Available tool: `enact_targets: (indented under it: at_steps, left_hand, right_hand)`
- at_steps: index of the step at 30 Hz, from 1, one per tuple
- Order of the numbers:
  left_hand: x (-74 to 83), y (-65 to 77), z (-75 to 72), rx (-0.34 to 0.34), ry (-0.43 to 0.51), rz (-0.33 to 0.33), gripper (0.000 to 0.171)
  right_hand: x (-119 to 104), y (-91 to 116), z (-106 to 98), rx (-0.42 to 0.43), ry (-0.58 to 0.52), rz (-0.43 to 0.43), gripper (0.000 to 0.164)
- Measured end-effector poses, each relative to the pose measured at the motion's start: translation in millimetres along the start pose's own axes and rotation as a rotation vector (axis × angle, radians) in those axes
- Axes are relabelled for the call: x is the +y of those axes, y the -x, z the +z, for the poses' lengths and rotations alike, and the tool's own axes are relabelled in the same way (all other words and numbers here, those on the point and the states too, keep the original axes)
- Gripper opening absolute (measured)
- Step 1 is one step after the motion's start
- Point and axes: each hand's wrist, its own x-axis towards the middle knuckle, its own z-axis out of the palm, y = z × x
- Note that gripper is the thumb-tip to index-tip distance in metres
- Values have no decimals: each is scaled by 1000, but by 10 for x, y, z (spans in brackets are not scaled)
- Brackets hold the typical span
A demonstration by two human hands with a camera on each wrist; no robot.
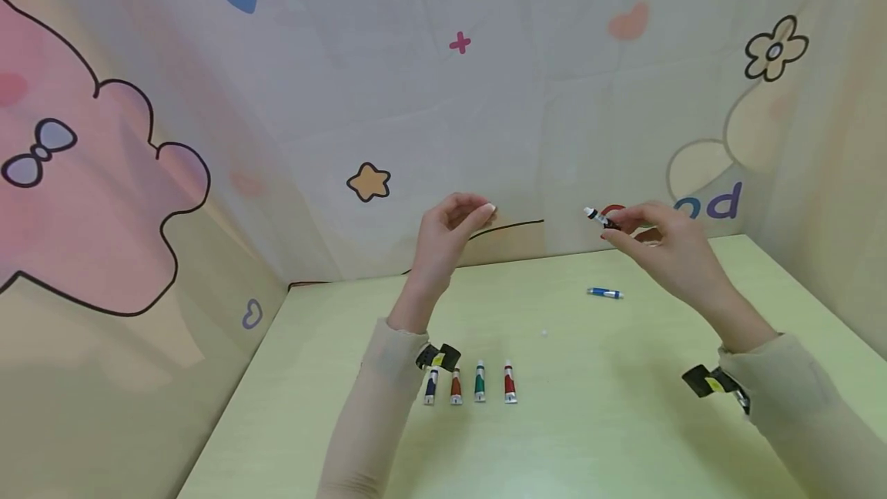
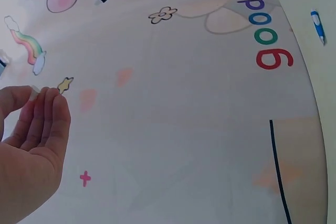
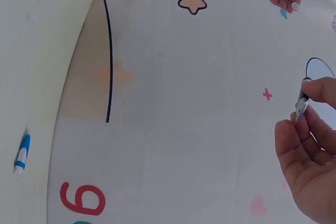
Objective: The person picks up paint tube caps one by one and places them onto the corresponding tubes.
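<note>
My right hand (image 1: 661, 241) pinches a black paint tube (image 1: 601, 219) in the air, its white tip pointing up and left. In the right wrist view the tube's flat end (image 3: 301, 107) shows between thumb and fingers. Level with it on the left, my left hand (image 1: 446, 233) is raised with thumb and fingertips together. A small white piece, apparently a cap (image 3: 295, 7), shows at those fingertips; its details are too small to tell. The two hands are apart.
Below the left wrist lie several paint tubes in a row: dark blue (image 1: 431, 387), orange-brown (image 1: 456, 389), green (image 1: 480, 383) and red (image 1: 510, 383). A small white bit (image 1: 543, 333) and a blue-and-white pen (image 1: 605, 293) lie farther back. A printed curtain (image 1: 388, 98) hangs behind the table (image 1: 575, 422).
</note>
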Motion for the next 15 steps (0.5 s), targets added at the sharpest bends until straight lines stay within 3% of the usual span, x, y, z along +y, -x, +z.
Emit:
enact_targets:
  at_steps: [8,15]
  left_hand:
    - [154,180,152,14,101,82,11]
    - [222,302,297,46,166,112,12]
  right_hand:
    - [-313,77,139,26,-44,-135,17]
    - [-504,85,261,39,-93,-261,20]
